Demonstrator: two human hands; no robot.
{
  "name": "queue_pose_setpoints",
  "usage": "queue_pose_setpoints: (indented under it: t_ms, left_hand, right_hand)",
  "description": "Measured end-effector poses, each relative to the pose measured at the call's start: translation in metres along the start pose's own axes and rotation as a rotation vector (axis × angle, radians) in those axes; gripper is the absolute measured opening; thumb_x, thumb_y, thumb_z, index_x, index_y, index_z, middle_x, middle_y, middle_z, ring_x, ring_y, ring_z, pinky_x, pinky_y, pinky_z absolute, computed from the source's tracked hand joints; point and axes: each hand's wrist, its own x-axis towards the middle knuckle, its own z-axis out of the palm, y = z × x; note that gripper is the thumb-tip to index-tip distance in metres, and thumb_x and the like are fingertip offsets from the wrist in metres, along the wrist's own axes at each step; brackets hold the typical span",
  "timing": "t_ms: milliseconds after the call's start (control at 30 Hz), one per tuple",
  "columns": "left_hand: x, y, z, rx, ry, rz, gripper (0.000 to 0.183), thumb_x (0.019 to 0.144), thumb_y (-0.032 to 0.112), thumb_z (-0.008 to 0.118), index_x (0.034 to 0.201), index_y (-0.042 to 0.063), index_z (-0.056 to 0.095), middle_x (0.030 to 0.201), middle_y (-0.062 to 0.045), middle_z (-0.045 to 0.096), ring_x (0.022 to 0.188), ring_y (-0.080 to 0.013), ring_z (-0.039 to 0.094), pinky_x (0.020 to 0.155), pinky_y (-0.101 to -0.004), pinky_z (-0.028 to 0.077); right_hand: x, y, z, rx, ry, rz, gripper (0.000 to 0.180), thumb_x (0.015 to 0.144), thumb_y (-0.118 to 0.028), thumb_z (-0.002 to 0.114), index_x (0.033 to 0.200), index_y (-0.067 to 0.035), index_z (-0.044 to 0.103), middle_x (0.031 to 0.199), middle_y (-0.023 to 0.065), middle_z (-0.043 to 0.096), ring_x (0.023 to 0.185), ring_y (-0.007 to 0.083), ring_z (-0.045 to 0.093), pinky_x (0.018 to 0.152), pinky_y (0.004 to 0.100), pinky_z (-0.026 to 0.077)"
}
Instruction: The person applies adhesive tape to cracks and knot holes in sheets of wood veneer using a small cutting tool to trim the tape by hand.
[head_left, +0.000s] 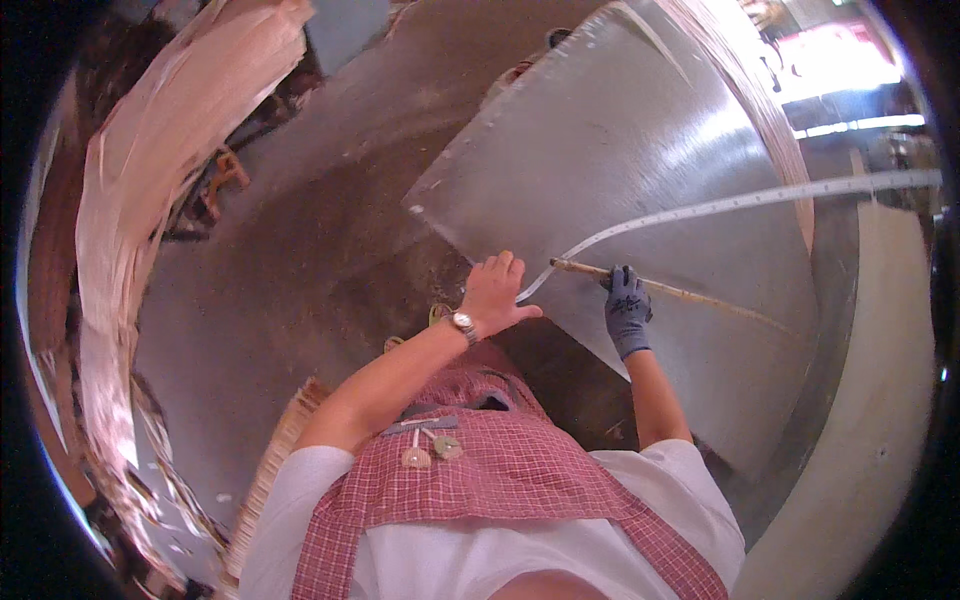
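Before me is a metal-topped table (555, 165), its near corner and edge running diagonally past my hands. My left hand (495, 292) is bare, with a watch on the wrist. It is at the near table edge, thumb spread from the fingers, beside the lower end of a white marked strip (697, 211), like a measuring tape. Whether the palm touches the strip is hidden. In a grey glove, my right hand (628, 307) is closed around a thin wooden stick (690, 295). The stick lies across the tabletop, its thicker end pointing toward my left hand.
Large thin wood veneer sheets (150, 172) curve along the left side. More veneer (750, 97) hangs over the table's far right. A pale panel (885, 337) stands at right. A ribbed stack edge (281, 442) is near my left elbow. Brown floor (330, 202) shows left of the table.
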Motion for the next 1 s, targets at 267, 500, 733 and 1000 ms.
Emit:
queue_pose_setpoints:
  t_ms: [267,500,733,1000]
  left_hand:
    - [0.085,-0.037,0.047,-0.258,-0.370,0.019,0.033,0.078,0.036,0.075,0.088,0.007,0.063,0.084,-0.007,0.059,0.078,-0.0246,0.062,0.070,-0.0382,0.050]
    - [0.149,-0.117,-0.077,-1.122,-1.322,0.048,0.029,0.085,0.024,0.074,0.103,0.003,0.065,0.091,-0.002,0.063,0.087,-0.0102,0.058,0.079,-0.0277,0.049]
    - [0.283,-0.172,-0.100,-0.699,-0.858,0.086,0.055,0.089,0.039,0.066,0.126,0.000,0.053,0.106,-0.011,0.061,0.089,-0.0183,0.062,0.079,-0.0320,0.052]
    - [0.450,-0.164,-0.114,-0.508,-1.622,-0.093,0.039,0.083,0.037,0.061,0.074,-0.001,0.065,0.058,-0.005,0.056,0.048,-0.0154,0.055,0.046,-0.0280,0.047]
  right_hand:
    - [-0.004,-0.018,-0.060,0.182,0.253,0.153,0.039,0.084,-0.019,0.064,0.122,-0.014,0.058,0.129,0.0100,0.058,0.107,0.0307,0.060,0.084,0.0466,0.050]
    - [0.059,-0.023,-0.077,0.302,0.507,0.406,0.032,0.087,-0.007,0.056,0.119,-0.009,0.059,0.127,0.0149,0.058,0.109,0.0367,0.057,0.092,0.0462,0.047]
    - [0.193,-0.062,-0.053,0.426,0.234,0.448,0.037,0.083,0.001,0.058,0.118,-0.010,0.060,0.127,0.0168,0.058,0.111,0.0381,0.057,0.094,0.0450,0.049]
    - [0.160,-0.127,-0.088,0.375,0.477,1.079,0.036,0.092,-0.003,0.049,0.127,-0.005,0.058,0.126,0.0146,0.058,0.119,0.0282,0.054,0.102,0.0371,0.043]
